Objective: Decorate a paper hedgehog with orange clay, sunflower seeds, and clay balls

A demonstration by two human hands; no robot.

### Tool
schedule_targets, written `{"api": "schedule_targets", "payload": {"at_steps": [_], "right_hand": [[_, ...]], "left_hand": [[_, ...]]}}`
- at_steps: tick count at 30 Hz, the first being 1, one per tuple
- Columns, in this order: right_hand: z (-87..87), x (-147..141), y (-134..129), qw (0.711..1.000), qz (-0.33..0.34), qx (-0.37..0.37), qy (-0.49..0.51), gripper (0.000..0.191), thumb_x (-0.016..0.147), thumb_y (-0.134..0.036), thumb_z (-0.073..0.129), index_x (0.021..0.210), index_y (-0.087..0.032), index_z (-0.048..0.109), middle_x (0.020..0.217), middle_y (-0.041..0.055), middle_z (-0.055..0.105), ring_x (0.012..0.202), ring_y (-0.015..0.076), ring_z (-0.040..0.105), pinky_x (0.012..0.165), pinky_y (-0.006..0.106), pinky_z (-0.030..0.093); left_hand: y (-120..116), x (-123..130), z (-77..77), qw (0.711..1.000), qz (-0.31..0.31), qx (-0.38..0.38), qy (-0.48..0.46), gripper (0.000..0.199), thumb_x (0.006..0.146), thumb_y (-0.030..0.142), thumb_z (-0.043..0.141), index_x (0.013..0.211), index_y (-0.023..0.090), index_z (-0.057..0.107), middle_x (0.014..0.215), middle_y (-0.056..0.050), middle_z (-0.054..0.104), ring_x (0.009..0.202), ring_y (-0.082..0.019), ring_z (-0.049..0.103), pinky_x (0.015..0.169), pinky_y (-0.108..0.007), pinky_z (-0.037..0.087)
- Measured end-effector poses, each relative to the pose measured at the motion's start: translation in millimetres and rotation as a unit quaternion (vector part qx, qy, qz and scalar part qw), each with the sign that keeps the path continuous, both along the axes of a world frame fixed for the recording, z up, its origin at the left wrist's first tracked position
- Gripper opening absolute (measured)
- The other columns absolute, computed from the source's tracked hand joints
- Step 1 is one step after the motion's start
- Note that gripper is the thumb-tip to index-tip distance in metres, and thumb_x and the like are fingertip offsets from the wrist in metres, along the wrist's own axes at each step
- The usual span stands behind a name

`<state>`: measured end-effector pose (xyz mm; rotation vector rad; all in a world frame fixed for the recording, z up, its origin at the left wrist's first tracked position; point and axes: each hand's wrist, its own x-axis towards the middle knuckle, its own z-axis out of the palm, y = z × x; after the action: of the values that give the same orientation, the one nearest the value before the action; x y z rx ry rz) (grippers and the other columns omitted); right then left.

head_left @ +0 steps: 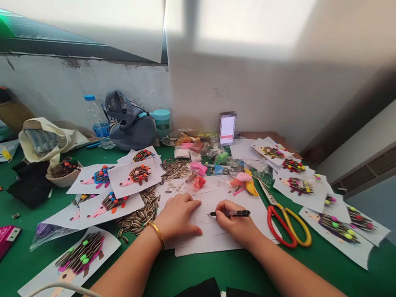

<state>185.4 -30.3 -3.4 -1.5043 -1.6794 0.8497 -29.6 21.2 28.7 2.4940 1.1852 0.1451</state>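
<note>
My left hand (180,218) lies flat on the white paper (204,247), thumb and fingers spread, a gold bracelet at its wrist. In my right hand (232,217) is a black pen (242,213), held between thumb and fingers. The pen's tip points left, at a faint curved line drawn between my two hands. Just right of the paper lie scissors (286,224) with red and yellow handles. Sunflower seeds (142,213) are heaped beyond my left wrist.
Cards with seed-covered hedgehogs (84,255) lie on both sides of the green table (187,280). Behind the paper are bagged colored clay (197,170), a phone (227,128), a gray bag (132,128), a water bottle (101,127) and a teal-lidded cup (162,124).
</note>
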Motion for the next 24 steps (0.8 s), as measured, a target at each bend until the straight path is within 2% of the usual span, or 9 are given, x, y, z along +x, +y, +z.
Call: {"api": "schedule_targets", "payload": {"at_steps": [6,18,24], "right_hand": [[0.9,2.5,1.4,1.000,-0.016,0.015,-0.002,0.010,0.084,-0.026,0.052,0.078,-0.022,0.059,0.070,-0.0022,0.059,0.065,0.0152,0.053,0.059,0.025,0.039],[2.2,-1.0,-0.1,1.000,0.022,-0.003,-0.002,0.014,0.086,-0.030,0.051,0.084,-0.022,0.062,0.077,0.0001,0.065,0.071,0.0171,0.058,0.064,0.028,0.044],[3.8,-1.1,0.2,1.000,0.000,0.008,0.004,0.014,0.086,-0.031,0.050,0.084,-0.022,0.062,0.075,0.0000,0.065,0.068,0.0170,0.058,0.061,0.027,0.043]], "left_hand": [[0.5,-0.4,-2.4,1.000,0.002,0.002,-0.009,0.080,0.057,0.055,0.081,0.129,0.030,0.056,0.115,-0.007,0.056,0.109,-0.030,0.051,0.093,-0.040,0.040],[-0.3,-0.4,1.9,1.000,-0.001,-0.007,-0.002,0.080,0.058,0.055,0.080,0.130,0.030,0.056,0.118,-0.008,0.056,0.111,-0.031,0.050,0.094,-0.041,0.039],[0.0,-0.4,0.0,1.000,0.000,-0.003,-0.008,0.081,0.056,0.054,0.082,0.129,0.029,0.056,0.116,-0.008,0.056,0.110,-0.031,0.051,0.093,-0.040,0.040]]}}
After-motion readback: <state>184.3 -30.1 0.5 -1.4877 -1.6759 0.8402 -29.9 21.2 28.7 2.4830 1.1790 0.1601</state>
